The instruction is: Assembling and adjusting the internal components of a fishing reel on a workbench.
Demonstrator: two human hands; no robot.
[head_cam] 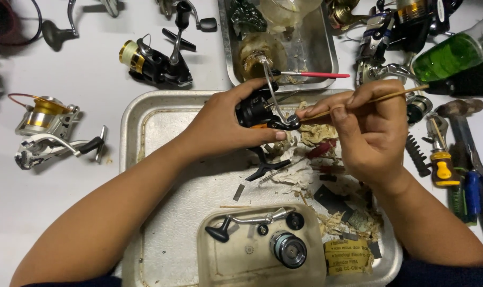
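Observation:
My left hand (228, 122) grips a black spinning reel body (255, 109) with a wire bail arm over a steel tray (156, 122). My right hand (372, 127) pinches a thin wooden stick (388, 95), its tip touching the reel near the bail joint. Below the reel lie stained tissue scraps (297, 170) and small dark parts. A cream plastic lid (236, 260) in the tray's front holds a reel handle (247, 220), a spool (289, 250) and small round parts.
A second steel tray (326, 48) at the back holds a greasy jar and a red-handled brush (316, 75). Other reels lie at left (47, 125), back (156, 64) and back right (390, 26). A green bottle (449, 53), screwdrivers (443, 159) and pliers (478, 175) crowd the right.

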